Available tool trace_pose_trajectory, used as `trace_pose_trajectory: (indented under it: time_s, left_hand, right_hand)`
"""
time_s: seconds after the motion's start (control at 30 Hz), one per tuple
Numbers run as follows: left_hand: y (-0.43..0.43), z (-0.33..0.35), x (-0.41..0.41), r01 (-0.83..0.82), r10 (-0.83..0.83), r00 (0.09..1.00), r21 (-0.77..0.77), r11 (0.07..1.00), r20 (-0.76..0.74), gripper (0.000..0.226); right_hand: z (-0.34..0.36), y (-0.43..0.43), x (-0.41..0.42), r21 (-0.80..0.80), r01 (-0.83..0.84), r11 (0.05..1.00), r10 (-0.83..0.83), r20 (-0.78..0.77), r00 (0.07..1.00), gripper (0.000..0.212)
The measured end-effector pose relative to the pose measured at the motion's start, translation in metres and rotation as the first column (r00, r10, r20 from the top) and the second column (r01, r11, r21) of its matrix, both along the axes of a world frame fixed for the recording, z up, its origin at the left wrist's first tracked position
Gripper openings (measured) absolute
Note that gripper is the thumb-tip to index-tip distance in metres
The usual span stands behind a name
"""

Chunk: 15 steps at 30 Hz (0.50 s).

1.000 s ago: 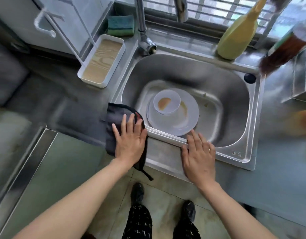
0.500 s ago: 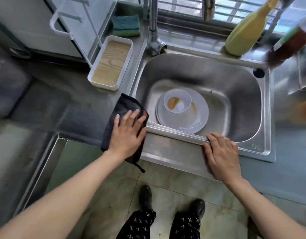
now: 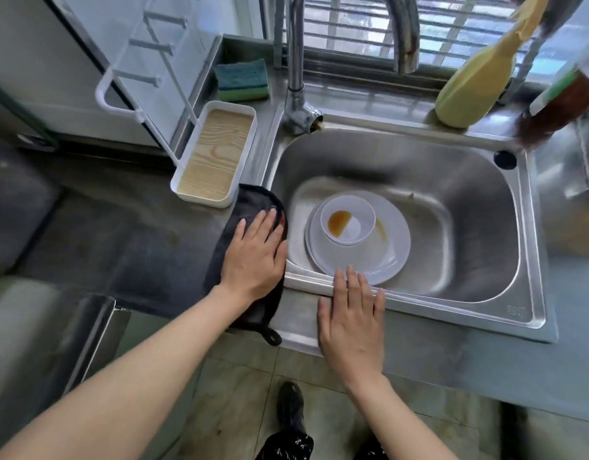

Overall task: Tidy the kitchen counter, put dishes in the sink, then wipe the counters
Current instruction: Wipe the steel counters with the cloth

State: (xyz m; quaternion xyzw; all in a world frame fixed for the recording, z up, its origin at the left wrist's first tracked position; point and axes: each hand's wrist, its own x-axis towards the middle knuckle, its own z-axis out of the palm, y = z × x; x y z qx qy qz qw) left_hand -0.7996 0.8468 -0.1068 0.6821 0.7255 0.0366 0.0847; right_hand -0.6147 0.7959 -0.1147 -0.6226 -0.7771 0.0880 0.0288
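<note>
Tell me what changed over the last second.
The left hand, pressing flat on the dark cloth, pushed it away along the counter beside the sink until it reached the white tray. The right hand slid slightly left on the sink's front rim. Bowl and plate stayed put.

The sink (image 3: 532, 234) is set into the counter (image 3: 120, 240). A plate (image 3: 386, 263) is laid in the basin toward its front left, and a bowl (image 3: 347, 224) is set on the plate. A cloth (image 3: 250, 207) is spread on the counter just left of the sink, and the left hand (image 3: 253, 257) is laid flat on it. The right hand (image 3: 352, 320) is rested on the sink's front rim, just before the plate. A tray (image 3: 213, 161) is placed just behind the cloth, and a sponge (image 3: 241, 79) behind the tray. The faucet (image 3: 296, 78) is mounted at the sink's back left corner. A bottle (image 3: 469, 91) is stood behind the sink to the right, with a second bottle (image 3: 565, 104) further right.
</note>
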Motion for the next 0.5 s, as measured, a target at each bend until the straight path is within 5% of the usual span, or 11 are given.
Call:
trace_pose_trajectory:
  time_s: [0.17,0.5]
  left_hand:
    - [0.039,-0.003,-0.002,-0.007,-0.009,0.988,-0.103,0.995,-0.152,0.060]
    - [-0.080,-0.007,-0.006,-0.064,0.062,0.997,0.038,0.997,0.044,0.058]
  right_hand:
    - [-0.005,0.000,0.000,0.033,0.021,0.999,-0.021,-0.010,1.000,0.054]
    - [-0.001,0.001,0.000,0.050,0.014,0.999,-0.014,-0.008,1.000,0.051]
